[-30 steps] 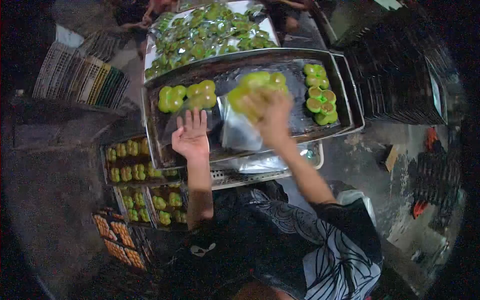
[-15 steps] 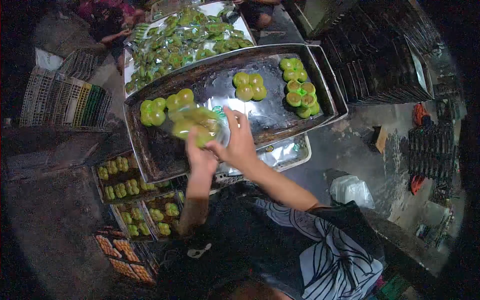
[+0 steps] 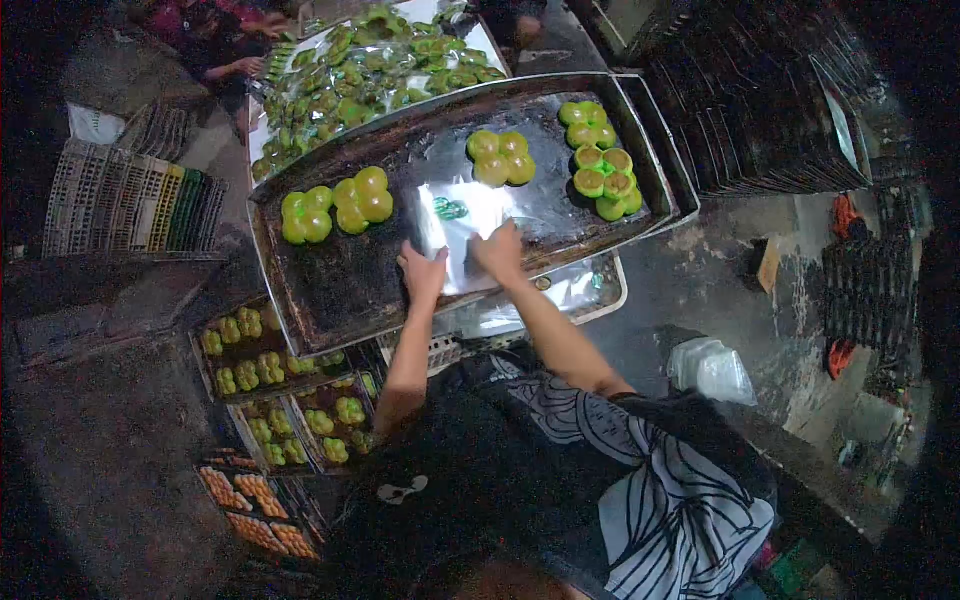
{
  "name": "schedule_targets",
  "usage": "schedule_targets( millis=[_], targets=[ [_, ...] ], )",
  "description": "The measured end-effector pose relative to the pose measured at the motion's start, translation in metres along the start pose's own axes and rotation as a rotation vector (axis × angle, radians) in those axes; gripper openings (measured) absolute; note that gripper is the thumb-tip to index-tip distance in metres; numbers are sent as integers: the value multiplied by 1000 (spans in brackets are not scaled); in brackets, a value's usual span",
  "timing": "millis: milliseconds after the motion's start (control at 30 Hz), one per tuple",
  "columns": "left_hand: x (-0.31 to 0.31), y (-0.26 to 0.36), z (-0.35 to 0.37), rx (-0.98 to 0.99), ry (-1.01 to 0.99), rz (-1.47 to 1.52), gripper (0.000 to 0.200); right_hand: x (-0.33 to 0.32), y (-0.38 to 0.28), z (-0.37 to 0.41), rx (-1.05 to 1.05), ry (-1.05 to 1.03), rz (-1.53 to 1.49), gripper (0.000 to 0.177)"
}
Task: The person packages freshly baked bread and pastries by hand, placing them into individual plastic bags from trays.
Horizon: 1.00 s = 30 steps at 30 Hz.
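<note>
In the head view, green print (image 3: 450,208) shows on the shiny clear bags (image 3: 458,262) lying in the middle of the dark tray (image 3: 345,280); it is too small and glared to read. The left hand (image 3: 424,274) is at the bags' near left edge, thumb and fingers spread apart. The right hand (image 3: 498,254) lies over their right side with fingers bent; whether it pinches the film cannot be told.

Around the bags in the tray, two green bun clusters (image 3: 363,201) sit toward nine o'clock, one bun cluster (image 3: 501,158) toward one, and a row of bun clusters (image 3: 604,172) toward two, some showing brown faces.

Beyond the tray, toward half past eleven of the view, wrapped green buns (image 3: 380,70) crowd a white desk (image 3: 492,42). A co-worker's hand (image 3: 248,66) is beside it, near half past ten.

Slatted crates (image 3: 130,205) stand between nine and ten o'clock, dark stacked trays (image 3: 740,130) at two. A clear plastic bundle (image 3: 712,370) is between three and four, near the grey floor (image 3: 690,275). More bun trays (image 3: 262,345) lie between eight and nine, trays of orange rounds (image 3: 255,510) between seven and eight.
</note>
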<state>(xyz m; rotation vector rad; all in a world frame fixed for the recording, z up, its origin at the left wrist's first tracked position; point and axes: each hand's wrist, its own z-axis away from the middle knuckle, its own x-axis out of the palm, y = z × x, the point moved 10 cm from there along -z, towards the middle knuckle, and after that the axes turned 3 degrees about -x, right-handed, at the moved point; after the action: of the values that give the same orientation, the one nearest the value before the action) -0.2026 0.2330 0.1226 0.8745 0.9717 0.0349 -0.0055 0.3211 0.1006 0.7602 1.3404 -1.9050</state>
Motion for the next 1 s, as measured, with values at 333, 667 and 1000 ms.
schedule_targets(
  millis=[333,667,1000],
  targets=[
    [26,16,-2,-48,-551,1199,39,-13,-67,-19,-485,-167,-457,58],
    [45,52,119,962,-248,-449,56,18,2,-25,-378,-197,-275,41],
    [-5,85,95,590,-532,-225,12,-43,-15,117,-585,-246,-405,19]
  ],
)
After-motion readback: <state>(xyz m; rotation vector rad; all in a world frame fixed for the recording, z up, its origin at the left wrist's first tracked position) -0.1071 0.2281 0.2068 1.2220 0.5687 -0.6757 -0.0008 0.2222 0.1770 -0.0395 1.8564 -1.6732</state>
